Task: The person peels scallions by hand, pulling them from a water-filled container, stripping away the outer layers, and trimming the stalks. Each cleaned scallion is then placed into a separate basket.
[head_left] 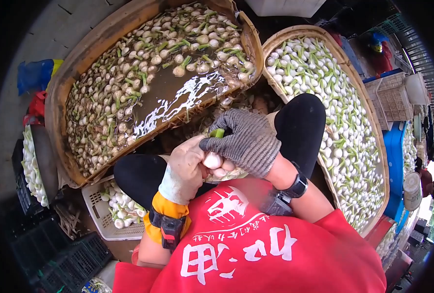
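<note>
In front of my red shirt, both my hands meet around a white garlic bulb with a short green stem. My left hand, in a pale glove, is closed on the bulb from the left. From the right, my right hand, in a grey striped knit glove, is closed over the same garlic, its thumb and fingers near the stem. Part of the bulb is hidden by the fingers. More pale bulb-like shapes show just below the hands, too covered to tell apart.
A tub of murky water with unpeeled garlic lies ahead to the left. To the right stands a long tub full of clean white garlic. A white basket of bulbs sits by my left knee; dark crates lie lower left.
</note>
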Demonstrator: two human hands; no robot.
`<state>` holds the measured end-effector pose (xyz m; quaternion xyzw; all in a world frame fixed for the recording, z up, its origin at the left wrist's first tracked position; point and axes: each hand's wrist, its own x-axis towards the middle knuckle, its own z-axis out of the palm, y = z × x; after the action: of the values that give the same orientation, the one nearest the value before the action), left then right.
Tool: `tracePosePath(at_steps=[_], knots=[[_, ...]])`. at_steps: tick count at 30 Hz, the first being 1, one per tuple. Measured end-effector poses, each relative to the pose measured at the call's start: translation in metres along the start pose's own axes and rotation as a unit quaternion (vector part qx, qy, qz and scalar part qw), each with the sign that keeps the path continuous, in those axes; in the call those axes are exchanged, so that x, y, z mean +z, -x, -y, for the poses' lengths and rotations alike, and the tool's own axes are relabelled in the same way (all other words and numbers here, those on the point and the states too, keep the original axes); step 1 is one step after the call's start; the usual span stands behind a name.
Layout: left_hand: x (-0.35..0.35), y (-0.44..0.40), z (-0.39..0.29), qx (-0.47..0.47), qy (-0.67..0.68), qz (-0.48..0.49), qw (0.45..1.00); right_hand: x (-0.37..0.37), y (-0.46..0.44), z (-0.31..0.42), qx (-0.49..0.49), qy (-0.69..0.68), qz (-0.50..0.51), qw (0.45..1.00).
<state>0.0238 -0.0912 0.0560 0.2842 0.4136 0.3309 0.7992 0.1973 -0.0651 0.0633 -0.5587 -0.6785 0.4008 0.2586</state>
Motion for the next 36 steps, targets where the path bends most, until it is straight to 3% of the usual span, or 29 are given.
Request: tracePosePath(at_steps=[3, 6, 9, 10, 11, 12, 13, 14, 16, 17, 19, 20, 21, 24, 25, 26, 27, 28, 29, 30, 31, 32, 34, 36], knots=[[-0.002, -0.007, 0.011, -0.006, 0.042, -0.022, 0.999, 0.006, 0.003, -0.008, -0.026, 0.012, 0.001, 1.0], [-0.01, -0.017, 0.032, 0.056, 0.084, -0.103, 0.99, -0.004, 0.012, -0.009, -0.022, -0.141, -0.029, 0.989], [-0.04, -0.013, 0.025, 0.104, 0.171, -0.03, 0.979, -0.026, 0.021, -0.017, -0.014, -0.172, -0.048, 0.984], [-0.023, -0.014, 0.019, 0.086, -0.005, -0.109, 0.99, -0.032, 0.023, -0.02, 0.016, -0.188, -0.053, 0.981], [-0.031, -0.023, 0.027, 0.087, -0.167, -0.073, 0.979, -0.036, 0.024, -0.022, 0.045, -0.203, -0.056, 0.976], [-0.038, -0.028, 0.041, 0.155, -0.368, -0.066, 0.914, -0.033, 0.022, -0.028, 0.101, -0.249, -0.045, 0.962], [-0.049, -0.038, 0.055, 0.214, -0.555, -0.06, 0.802, -0.028, 0.018, -0.03, 0.09, -0.249, -0.037, 0.964], [-0.069, -0.052, 0.076, 0.365, -0.444, 0.004, 0.818, -0.022, 0.013, -0.03, 0.057, -0.173, -0.057, 0.982], [-0.031, -0.039, 0.033, 0.2, -0.327, 0.001, 0.924, -0.008, 0.006, -0.029, -0.005, -0.091, -0.082, 0.992], [-0.025, -0.038, 0.029, 0.18, -0.191, 0.003, 0.965, 0.004, 0.001, -0.029, -0.005, -0.167, -0.057, 0.984], [-0.045, -0.038, 0.015, 0.245, -0.327, -0.076, 0.91, 0.024, -0.012, -0.02, 0.013, -0.287, -0.001, 0.958], [-0.053, -0.022, 0.008, 0.176, -0.33, -0.177, 0.91, 0.033, -0.018, -0.021, 0.002, -0.275, 0.006, 0.961], [-0.079, -0.011, 0.006, 0.213, -0.37, -0.249, 0.869, 0.035, -0.022, -0.019, 0.0, -0.277, 0.015, 0.961], [-0.174, 0.075, -0.001, 0.309, -0.247, -0.498, 0.772, 0.038, -0.033, -0.025, 0.022, -0.262, -0.033, 0.964], [-0.236, 0.129, 0.021, 0.281, -0.209, -0.579, 0.736, 0.038, -0.035, -0.032, 0.045, -0.259, -0.024, 0.964], [-0.256, 0.177, 0.034, 0.257, -0.213, -0.696, 0.635, 0.036, -0.036, -0.04, 0.049, -0.226, -0.017, 0.973], [-0.297, 0.241, 0.068, 0.181, -0.266, -0.758, 0.567, 0.034, -0.035, -0.048, 0.054, -0.192, -0.011, 0.98], [-0.323, 0.294, 0.115, 0.158, -0.277, -0.831, 0.457, 0.034, -0.033, -0.054, 0.055, -0.194, -0.005, 0.979], [-0.321, 0.346, 0.151, -0.03, -0.318, -0.865, 0.388, 0.034, -0.03, -0.059, 0.079, -0.179, 0.003, 0.981], [-0.339, 0.403, 0.221, -0.049, -0.384, -0.863, 0.325, 0.036, -0.028, -0.063, 0.103, -0.163, 0.01, 0.981], [-0.332, 0.433, 0.266, -0.167, -0.46, -0.835, 0.252, 0.04, -0.026, -0.067, 0.106, -0.165, 0.013, 0.981], [-0.322, 0.46, 0.308, -0.284, -0.456, -0.806, 0.249, 0.043, -0.024, -0.07, 0.129, -0.18, 0.019, 0.975], [-0.297, 0.461, 0.341, -0.442, -0.402, -0.726, 0.34, 0.052, -0.023, -0.085, 0.15, -0.222, 0.032, 0.963], [-0.309, 0.44, 0.335, -0.456, -0.42, -0.663, 0.42, 0.062, -0.025, -0.091, 0.144, -0.239, 0.032, 0.96]])
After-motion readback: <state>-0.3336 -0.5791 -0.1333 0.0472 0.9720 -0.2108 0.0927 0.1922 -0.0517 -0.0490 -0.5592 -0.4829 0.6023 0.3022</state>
